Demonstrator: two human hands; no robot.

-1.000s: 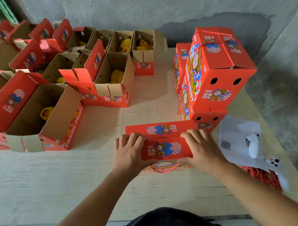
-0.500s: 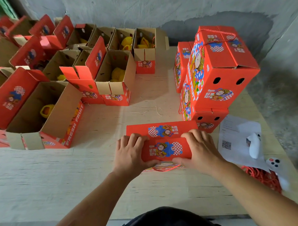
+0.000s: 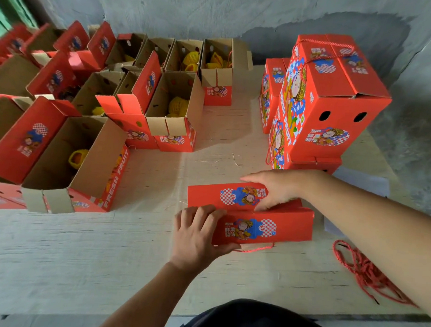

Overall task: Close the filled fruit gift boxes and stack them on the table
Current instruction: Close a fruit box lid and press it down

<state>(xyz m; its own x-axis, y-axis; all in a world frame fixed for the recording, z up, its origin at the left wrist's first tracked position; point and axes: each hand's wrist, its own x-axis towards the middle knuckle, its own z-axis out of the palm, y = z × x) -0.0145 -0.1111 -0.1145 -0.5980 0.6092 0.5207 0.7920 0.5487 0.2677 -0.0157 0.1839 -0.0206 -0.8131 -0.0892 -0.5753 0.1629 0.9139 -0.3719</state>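
At table front-centre: left hand curled round near-left corner of red gift box; right hand w/ straight fingers pressing far flap flat. Prob. heavy w/ fruit, stiff card, flaps springy; best lifted by both ends, not cord.

Printed red cardboard with raw brown insides is seen on the gift boxes; the table is rough pale wood.

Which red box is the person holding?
The shut box nearest the person, with the left hand and right hand on it; the others stand untouched.
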